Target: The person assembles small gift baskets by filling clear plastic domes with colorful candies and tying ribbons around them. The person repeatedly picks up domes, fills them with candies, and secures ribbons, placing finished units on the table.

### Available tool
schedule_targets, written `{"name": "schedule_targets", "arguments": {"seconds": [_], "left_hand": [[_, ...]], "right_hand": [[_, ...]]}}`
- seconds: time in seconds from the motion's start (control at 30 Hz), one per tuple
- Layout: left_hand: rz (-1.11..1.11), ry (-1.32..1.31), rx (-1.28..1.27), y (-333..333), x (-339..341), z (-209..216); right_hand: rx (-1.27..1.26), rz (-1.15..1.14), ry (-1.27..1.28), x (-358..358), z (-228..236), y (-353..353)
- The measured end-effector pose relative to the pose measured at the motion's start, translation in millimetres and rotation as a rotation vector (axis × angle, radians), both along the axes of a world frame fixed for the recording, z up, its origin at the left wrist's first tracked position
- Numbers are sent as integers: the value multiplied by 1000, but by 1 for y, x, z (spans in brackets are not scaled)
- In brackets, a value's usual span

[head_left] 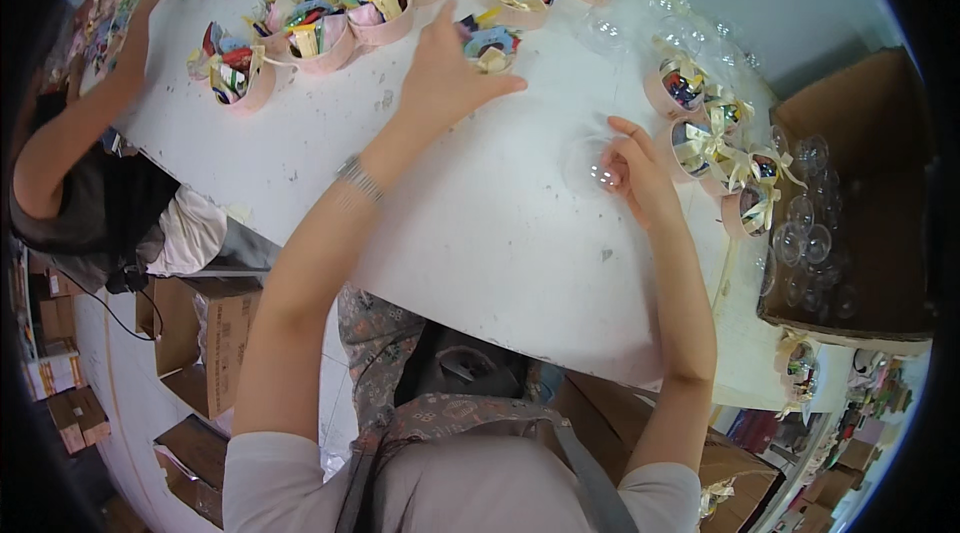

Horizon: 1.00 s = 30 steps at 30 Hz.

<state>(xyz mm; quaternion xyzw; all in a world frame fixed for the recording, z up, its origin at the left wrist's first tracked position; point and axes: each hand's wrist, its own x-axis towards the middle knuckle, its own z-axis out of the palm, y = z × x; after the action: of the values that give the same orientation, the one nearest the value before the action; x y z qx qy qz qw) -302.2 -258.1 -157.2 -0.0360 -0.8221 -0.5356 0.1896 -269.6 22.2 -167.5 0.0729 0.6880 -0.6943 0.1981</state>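
Note:
My left hand [447, 76] is spread beside a small pink round gift box [493, 51] filled with wrapped sweets and tied with a cream bow. Its thumb points right, below the bow, and its fingers reach up along the box's left side; whether they touch it I cannot tell. A clear plastic dome [588, 165] is in my right hand [640, 171], held by its right side just over the white table [480, 223]. The dome's edges are faint against the tabletop.
Filled pink boxes [380, 18] crowd the table's far side. Ribboned boxes [690, 148] with clear covers line the right edge, near a cardboard carton [850, 123] of clear domes [805, 243]. Loose domes [605, 31] lie at the back. A co-worker's arm [85, 123] reaches in at left.

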Motion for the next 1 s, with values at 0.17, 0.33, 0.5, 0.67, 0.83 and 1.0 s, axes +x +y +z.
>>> {"name": "schedule_targets", "arguments": {"seconds": [0.17,0.33,0.5,0.67,0.83,1.0], "left_hand": [[-401,-264,-15,-15,1,3],[-676,-295,-180,-66,73,11],[-394,-305,111,-43,125,-9],[-348,-123,-73,-18,105,-10],[-483,-9,-148,-25,104,-25],[-517,-99,-206,-17,115,-12]], "right_hand": [[1013,96,1056,26,-14,2],[811,518,1069,88,-4,-8],[262,196,836,88,-14,-26],[253,318,1379,60,-8,-81],[238,238,1459,56,-17,-91],[207,168,1238,66,-1,-106]]}}
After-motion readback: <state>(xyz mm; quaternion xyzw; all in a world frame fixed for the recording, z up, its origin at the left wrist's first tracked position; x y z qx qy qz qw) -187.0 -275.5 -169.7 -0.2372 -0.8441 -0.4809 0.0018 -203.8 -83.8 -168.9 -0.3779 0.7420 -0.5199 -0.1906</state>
